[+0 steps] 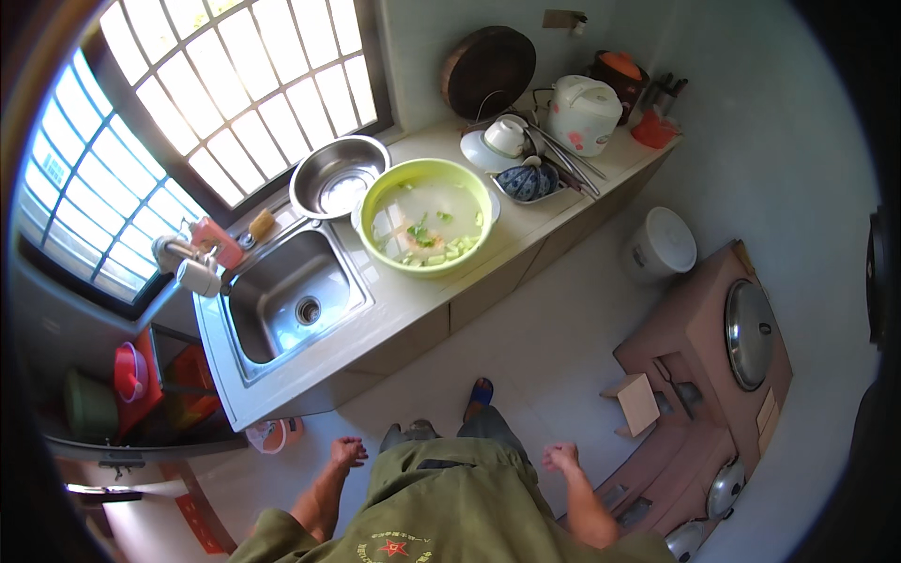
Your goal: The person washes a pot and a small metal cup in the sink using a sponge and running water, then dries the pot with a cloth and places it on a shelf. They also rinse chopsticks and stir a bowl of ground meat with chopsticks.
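Both hands hang at the sides of the body, away from the counter. My left hand [348, 452] has its fingers curled and nothing visible in it. My right hand [561, 457] is loosely curled too, slightly blurred, with no object seen in it. Before me on the counter stands a yellow-green plastic basin [428, 262] of cloudy water with green leaves and pale cut vegetable pieces. A stainless steel bowl [340, 176] is beside it, at the window side. The steel sink [281, 295] holds no visible water, its drain uncovered.
A white rice cooker [584, 116], stacked bowls [505, 137] and a dark round lid [489, 72] are at the counter's far end. A lidded white bucket [659, 244], a small wooden stool [637, 405] and a brick-red stove [693, 302] stand on the right. An orange bucket [274, 435] is below the sink.
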`<action>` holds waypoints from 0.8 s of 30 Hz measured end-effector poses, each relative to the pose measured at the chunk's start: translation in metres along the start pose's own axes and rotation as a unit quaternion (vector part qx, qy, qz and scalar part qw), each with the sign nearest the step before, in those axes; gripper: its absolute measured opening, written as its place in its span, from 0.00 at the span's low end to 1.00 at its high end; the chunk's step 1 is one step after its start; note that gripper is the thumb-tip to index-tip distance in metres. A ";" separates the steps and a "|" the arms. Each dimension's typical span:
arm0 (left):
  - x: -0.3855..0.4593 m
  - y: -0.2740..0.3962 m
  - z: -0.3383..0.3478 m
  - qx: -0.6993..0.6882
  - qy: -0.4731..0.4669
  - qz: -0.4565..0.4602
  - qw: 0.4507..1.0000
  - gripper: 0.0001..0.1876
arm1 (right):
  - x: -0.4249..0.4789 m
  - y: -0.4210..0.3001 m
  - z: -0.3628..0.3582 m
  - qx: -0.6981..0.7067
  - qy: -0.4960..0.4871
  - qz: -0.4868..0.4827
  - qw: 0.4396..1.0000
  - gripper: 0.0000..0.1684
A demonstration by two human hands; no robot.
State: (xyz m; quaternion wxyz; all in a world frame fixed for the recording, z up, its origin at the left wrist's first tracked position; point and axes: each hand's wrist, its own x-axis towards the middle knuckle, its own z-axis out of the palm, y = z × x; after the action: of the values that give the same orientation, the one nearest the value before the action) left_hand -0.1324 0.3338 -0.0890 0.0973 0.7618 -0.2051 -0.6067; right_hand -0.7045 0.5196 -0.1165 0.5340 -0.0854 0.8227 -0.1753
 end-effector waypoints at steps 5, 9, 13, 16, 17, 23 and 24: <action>-0.018 0.011 0.038 -0.032 0.014 -0.007 0.999 0.13 | 0.054 -0.144 -0.058 -0.025 0.008 -0.090 0.996 0.10; -0.022 0.047 0.064 -0.042 0.021 -0.012 0.999 0.12 | 0.080 -0.230 -0.084 -0.074 0.001 -0.115 0.991 0.10; -0.003 0.063 0.070 -0.087 0.020 -0.013 0.996 0.13 | 0.091 -0.271 -0.076 -0.129 0.010 -0.085 0.988 0.09; 0.015 0.090 0.072 -0.123 0.028 -0.008 0.992 0.14 | 0.090 -0.280 -0.058 -0.199 -0.015 -0.069 0.978 0.09; 0.020 0.098 0.072 -0.131 0.034 -0.006 0.991 0.15 | 0.092 -0.292 -0.060 -0.233 -0.020 -0.072 0.970 0.09; 0.023 0.133 0.064 -0.140 0.049 -0.022 0.989 0.15 | 0.092 -0.374 -0.064 -0.304 0.018 -0.193 0.933 0.11; 0.023 0.139 0.064 -0.147 0.051 -0.021 0.988 0.14 | 0.096 -0.391 -0.068 -0.285 0.033 -0.214 0.934 0.11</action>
State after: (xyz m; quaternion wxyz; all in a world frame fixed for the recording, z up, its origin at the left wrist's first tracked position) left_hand -0.2166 0.2051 -0.0699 0.2055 0.7733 -0.0926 -0.5926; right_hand -0.8243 0.1398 -0.0247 0.4093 -0.4020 0.8178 -0.0457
